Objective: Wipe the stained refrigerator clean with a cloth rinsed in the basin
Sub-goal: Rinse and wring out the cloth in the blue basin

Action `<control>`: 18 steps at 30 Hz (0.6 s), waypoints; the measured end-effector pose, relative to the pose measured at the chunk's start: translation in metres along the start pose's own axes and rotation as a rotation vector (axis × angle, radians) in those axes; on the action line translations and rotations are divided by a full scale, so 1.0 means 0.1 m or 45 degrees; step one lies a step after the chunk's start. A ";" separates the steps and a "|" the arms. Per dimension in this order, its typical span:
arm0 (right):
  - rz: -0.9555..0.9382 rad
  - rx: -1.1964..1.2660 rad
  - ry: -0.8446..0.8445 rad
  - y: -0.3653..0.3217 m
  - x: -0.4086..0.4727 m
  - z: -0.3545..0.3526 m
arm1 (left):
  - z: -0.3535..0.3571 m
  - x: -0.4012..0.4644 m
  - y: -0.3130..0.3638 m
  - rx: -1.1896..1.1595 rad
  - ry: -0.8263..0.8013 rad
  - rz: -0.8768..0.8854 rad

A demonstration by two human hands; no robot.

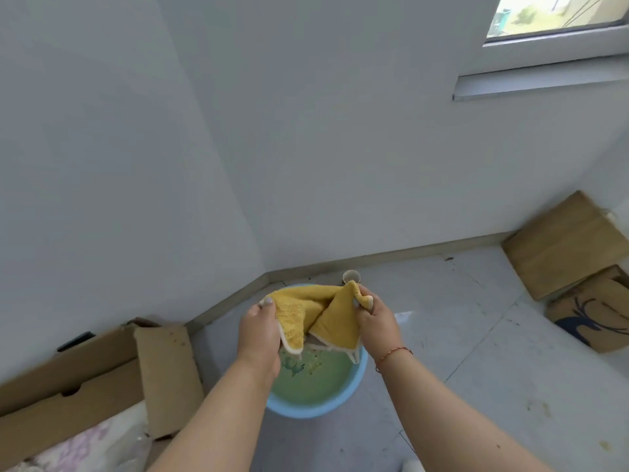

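A yellow cloth [316, 318] with a pale trim hangs between my two hands above a light blue basin [343, 401] that stands on the floor and holds greenish water. My left hand [257, 330] pinches the cloth's left corner and my right hand [372, 316] pinches its right corner, so the cloth sags in a fold between them. Its lower edges dangle just over the water. A red string bracelet circles my right wrist. No refrigerator is in view.
An open cardboard box [102, 376] with a floral fabric lies at the lower left. Flattened cardboard pieces [561, 247] lean in the right corner. A small round cup [351, 276] sits behind the basin. White walls meet in a corner; a window is at the upper right.
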State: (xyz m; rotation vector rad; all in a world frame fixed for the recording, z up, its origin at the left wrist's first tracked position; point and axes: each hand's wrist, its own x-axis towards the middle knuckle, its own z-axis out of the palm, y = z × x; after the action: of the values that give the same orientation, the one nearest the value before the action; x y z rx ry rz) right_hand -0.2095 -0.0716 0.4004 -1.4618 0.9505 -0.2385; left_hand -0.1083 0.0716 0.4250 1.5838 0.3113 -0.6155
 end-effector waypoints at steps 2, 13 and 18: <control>0.076 -0.080 0.071 0.16 0.24 0.06 | -0.08 0.27 -0.17 -0.014 0.069 -0.028; -0.002 -0.639 -0.129 1.46 1.44 0.45 | -0.36 1.53 -1.49 0.343 0.180 0.124; -0.119 -0.924 -0.218 2.19 1.89 0.68 | -0.37 2.03 -2.22 0.848 0.111 0.224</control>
State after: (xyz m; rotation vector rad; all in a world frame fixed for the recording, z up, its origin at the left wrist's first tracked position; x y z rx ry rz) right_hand -0.1330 -0.1132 0.1162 -2.1522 0.8663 0.1892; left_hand -0.0560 0.1017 0.1277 2.2528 0.0203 -0.5407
